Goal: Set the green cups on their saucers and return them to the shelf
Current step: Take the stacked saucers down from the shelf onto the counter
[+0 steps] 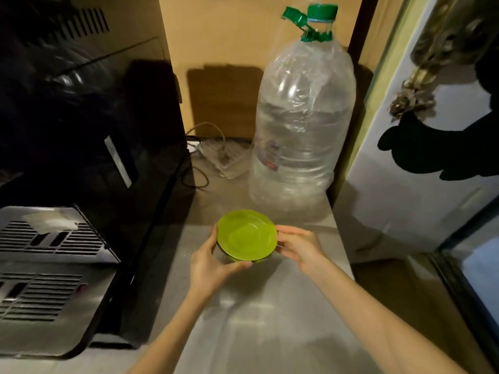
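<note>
Saucers: two green saucers (pixel 247 234) stacked, held just above the steel counter (pixel 259 319), in front of the big water bottle; the lower one peeks out under the top one at the near edge.
Left hand: the left hand (pixel 209 265) curls round the stack's left and near rim, thumb up the side, fingers closed underneath, a firm hold.
Right hand: the right hand (pixel 298 245) pinches the right rim, fingertips closed on the edge.
Cups: none to be seen here, only the saucers.
Water bottle: a large clear plastic water bottle (pixel 302 125) stands upright just behind the saucers, green cap (pixel 322 10) on top, green carry handle (pixel 295 18) tilted to the left.
Label: there is a red and blue label (pixel 270 157) low on the bottle's left side, too blurred to read.
Coffee machine: a black coffee machine (pixel 89 125) fills the left, its slotted metal drip tray (pixel 51 234) at the front, no brand legible.
Behind: a white power strip (pixel 224 155) with cables lies at the back, between machine and bottle.
Right side: a white door (pixel 421 201) with a black silhouette sticker (pixel 442 149).
</note>
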The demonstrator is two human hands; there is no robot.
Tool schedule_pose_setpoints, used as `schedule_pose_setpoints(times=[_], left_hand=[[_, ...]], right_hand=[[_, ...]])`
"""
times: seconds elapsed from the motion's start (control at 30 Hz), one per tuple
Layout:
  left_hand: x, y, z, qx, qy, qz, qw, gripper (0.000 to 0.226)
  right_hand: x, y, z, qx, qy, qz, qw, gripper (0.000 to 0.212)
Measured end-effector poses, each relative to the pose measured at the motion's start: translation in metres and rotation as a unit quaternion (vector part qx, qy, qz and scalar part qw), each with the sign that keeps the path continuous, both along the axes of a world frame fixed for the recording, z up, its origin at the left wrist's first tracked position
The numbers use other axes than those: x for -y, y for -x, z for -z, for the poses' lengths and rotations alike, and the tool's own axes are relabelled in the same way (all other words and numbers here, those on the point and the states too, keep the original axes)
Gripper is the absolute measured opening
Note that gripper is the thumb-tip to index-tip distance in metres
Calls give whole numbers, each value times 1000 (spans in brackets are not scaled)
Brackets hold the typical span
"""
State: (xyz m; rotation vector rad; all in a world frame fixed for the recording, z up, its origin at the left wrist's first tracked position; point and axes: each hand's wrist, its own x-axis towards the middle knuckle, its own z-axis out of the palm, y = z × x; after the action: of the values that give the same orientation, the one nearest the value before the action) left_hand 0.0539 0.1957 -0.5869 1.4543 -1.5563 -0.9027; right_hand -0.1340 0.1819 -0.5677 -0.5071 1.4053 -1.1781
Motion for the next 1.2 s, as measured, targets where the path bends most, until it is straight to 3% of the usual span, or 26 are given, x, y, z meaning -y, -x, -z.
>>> schedule_pose_setpoints(times=[0.23, 0.67, 0.87, 1.2], left_hand=[[10, -4, 24, -28, -25, -9, 999, 108], [27, -21, 42, 69, -76, -8, 995, 122], [31, -24, 50, 114, -72, 20, 991, 111], [40, -21, 37, 175, -97, 56, 978, 110]], right_hand=[[21, -10, 41, -36, -41, -18, 998, 35], [47, -29, 80, -152, -54, -36, 986, 35], [48, -28, 85, -215, -38, -42, 975, 31], [52, -19, 67, -289, -42, -161, 943, 33]])
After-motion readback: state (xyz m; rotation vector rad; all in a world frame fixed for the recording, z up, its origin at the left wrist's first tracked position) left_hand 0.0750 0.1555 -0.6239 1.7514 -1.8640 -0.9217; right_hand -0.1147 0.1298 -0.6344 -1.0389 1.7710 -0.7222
